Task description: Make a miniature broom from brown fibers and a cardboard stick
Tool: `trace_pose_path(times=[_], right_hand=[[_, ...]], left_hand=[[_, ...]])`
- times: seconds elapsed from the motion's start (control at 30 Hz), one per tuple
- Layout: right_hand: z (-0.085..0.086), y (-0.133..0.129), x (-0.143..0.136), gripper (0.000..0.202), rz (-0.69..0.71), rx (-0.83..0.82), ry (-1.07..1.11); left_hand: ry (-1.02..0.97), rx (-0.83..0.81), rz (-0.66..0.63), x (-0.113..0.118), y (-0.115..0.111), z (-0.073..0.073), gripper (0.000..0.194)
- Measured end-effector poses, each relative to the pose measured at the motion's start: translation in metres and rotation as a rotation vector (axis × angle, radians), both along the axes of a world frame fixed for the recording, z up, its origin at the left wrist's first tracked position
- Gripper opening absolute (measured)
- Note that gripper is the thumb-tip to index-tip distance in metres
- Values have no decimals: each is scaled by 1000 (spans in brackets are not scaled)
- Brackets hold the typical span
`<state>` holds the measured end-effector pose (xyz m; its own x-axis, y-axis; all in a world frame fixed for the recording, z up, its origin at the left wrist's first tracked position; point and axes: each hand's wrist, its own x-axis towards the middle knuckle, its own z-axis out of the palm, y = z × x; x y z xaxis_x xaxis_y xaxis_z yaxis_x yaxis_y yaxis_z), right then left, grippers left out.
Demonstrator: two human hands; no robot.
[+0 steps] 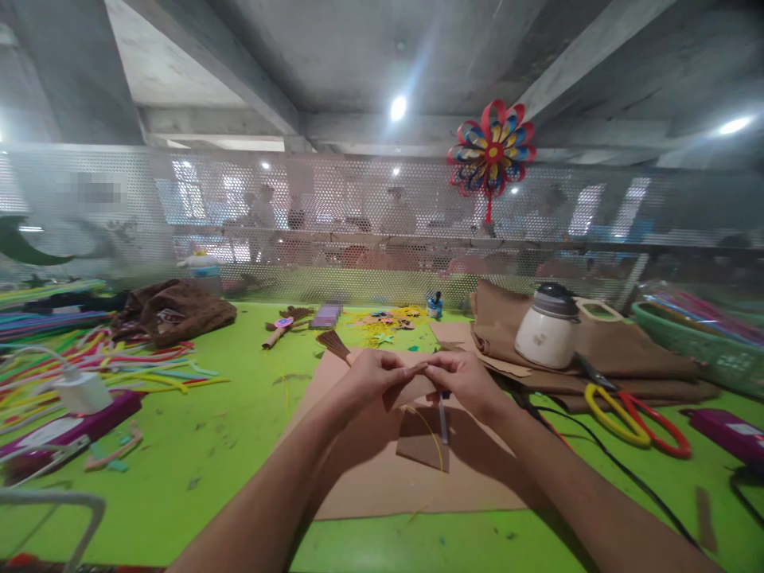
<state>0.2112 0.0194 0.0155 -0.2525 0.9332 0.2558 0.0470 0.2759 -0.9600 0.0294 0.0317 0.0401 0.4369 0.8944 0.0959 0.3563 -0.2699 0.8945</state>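
Note:
My left hand (371,376) and my right hand (464,380) meet over a tan cardboard sheet (358,489). Between them, both pinch a small brown piece (411,390) of paper or cloth by its upper edge. Below it, a flat brown square (421,447) lies on the cardboard, crossed by a thin yellow thread (440,454). A pale, narrow stick (443,422) shows under my right hand, and what it belongs to is hidden. Just beyond my left hand is a fringed brown bundle (334,344); I cannot tell whether the hand touches it.
Scissors (638,422) with yellow and red handles lie at right, before folded brown cloth (645,362) bearing a white jar (546,330). A green basket (698,342) stands far right. Colourful strips (161,370) and a purple power strip (72,430) spread leftward. A black cable (609,458) crosses the right side.

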Motion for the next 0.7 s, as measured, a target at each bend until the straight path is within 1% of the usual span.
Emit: trace_pose_path(times=[0.07, 0.2, 0.27, 0.33, 0.47, 0.53, 0.7], right_hand=[[-1, 0, 0, 33, 9, -25, 29], [-1, 0, -1, 30, 23, -32, 40], [-1, -1, -1, 30, 20, -19, 20], [0, -2, -2, 28, 18, 0, 2], [0, -3, -3, 26, 27, -4, -5], [-1, -2, -2, 27, 43, -15, -1], [-6, 2, 2, 28, 102, -60, 55]], left_hand=[[3, -7, -6, 1, -3, 2, 39], [-55, -38, -46, 1, -6, 4, 38], [-94, -60, -94, 0, -5, 3, 40], [-138, -95, -113, -1, -3, 0, 42], [-203, -184, -83, 0, 1, -6, 36], [-216, -201, -70, 1, 1, -8, 36], [-129, -126, -42, 3, -3, -6, 41]])
